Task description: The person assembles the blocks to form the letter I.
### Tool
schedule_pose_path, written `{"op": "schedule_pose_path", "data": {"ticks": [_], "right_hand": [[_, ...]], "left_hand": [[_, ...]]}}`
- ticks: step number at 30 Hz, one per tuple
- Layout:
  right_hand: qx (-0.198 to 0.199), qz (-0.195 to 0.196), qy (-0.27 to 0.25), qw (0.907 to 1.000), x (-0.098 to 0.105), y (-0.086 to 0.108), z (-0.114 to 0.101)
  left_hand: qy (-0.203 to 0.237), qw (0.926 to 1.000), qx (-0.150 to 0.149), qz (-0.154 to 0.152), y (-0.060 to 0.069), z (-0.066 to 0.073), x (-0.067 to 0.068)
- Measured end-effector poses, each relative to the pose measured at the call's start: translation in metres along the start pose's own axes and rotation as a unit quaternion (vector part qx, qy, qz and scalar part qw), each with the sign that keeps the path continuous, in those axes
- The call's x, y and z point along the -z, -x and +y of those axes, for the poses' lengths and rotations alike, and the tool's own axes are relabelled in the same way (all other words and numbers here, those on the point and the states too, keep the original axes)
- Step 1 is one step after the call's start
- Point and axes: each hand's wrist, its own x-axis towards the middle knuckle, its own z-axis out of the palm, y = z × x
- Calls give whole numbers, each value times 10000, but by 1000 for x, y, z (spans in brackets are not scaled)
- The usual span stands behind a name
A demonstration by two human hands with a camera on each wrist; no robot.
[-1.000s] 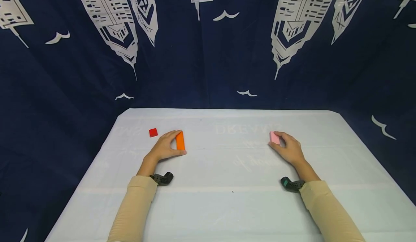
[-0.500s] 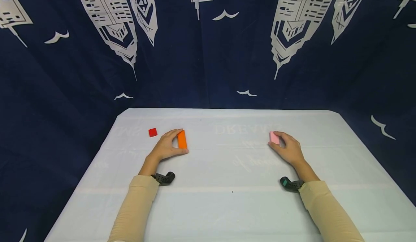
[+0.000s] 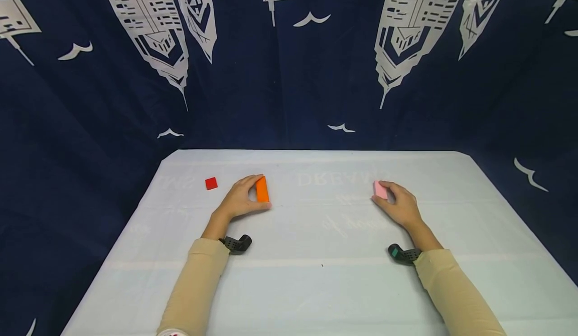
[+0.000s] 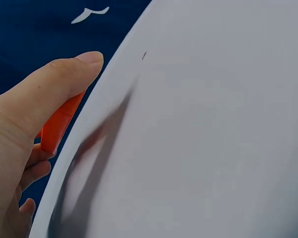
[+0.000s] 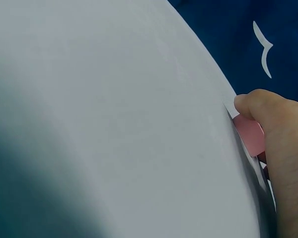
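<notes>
Between thumb and fingers, my left hand (image 3: 239, 199) pinches an orange rectangular block (image 3: 262, 189) by its two ends. In the left wrist view the orange block (image 4: 60, 124) shows partly behind the thumb, and a shadow falls on the table beside it. My right hand (image 3: 402, 206) pinches a pink block (image 3: 380, 190) at the right part of the table. The pink block (image 5: 249, 135) is partly covered by the thumb in the right wrist view. To the left of my left hand lies a small red square piece (image 3: 211, 183), touched by neither hand.
A white-covered table (image 3: 289, 296) spreads under both hands. Behind it hangs a dark blue cloth (image 3: 253, 110) printed with white buildings and birds. Each wrist wears a black camera mount, one at the left (image 3: 238, 244) and one at the right (image 3: 403, 254).
My left hand has moved to the right and slightly away from me with the orange block, farther from the red piece. The right hand and pink block have stayed in place.
</notes>
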Motion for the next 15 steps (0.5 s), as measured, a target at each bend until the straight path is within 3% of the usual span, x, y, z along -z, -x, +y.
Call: {"op": "schedule_pose_path", "data": {"ticks": [15], "right_hand": [[-20, -42, 47, 10000, -1, -1, 1]], "left_hand": [[-28, 9997, -238, -74, -14, 14, -13]]}}
